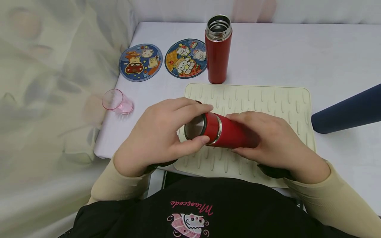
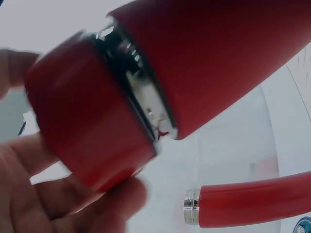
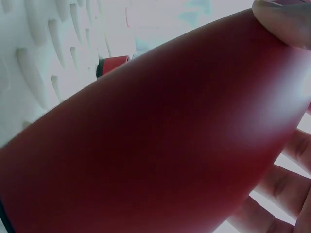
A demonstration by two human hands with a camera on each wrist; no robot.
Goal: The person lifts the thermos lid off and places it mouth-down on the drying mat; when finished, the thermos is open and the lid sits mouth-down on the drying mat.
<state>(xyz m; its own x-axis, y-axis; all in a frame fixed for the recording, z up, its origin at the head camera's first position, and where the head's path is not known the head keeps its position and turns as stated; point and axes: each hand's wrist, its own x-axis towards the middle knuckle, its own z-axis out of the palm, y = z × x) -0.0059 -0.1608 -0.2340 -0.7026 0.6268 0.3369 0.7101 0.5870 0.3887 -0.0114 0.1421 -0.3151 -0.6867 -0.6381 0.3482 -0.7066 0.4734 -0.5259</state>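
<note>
A red thermos bottle [image 1: 238, 134] is held tilted in both hands over a cream ribbed mat [image 1: 276, 102]. My left hand [image 1: 162, 130] grips its red lid [image 2: 87, 111], thumb on one side and fingers on the other. The lid has a silver top. A shiny metal neck [image 2: 146, 94] shows between lid and body in the left wrist view. My right hand [image 1: 268, 138] grips the bottle's body, which fills most of the right wrist view. Just behind the mat stands a second red thermos bottle [image 1: 218, 59] with no lid, its mouth uncovered.
Two round cartoon coasters [image 1: 141, 62] lie at the back left. A clear pink cup [image 1: 122, 103] stands near the table's left edge. A dark blue bottle [image 1: 348, 110] is at the right. A small red piece with a black rim [image 3: 112, 65] sits by the mat.
</note>
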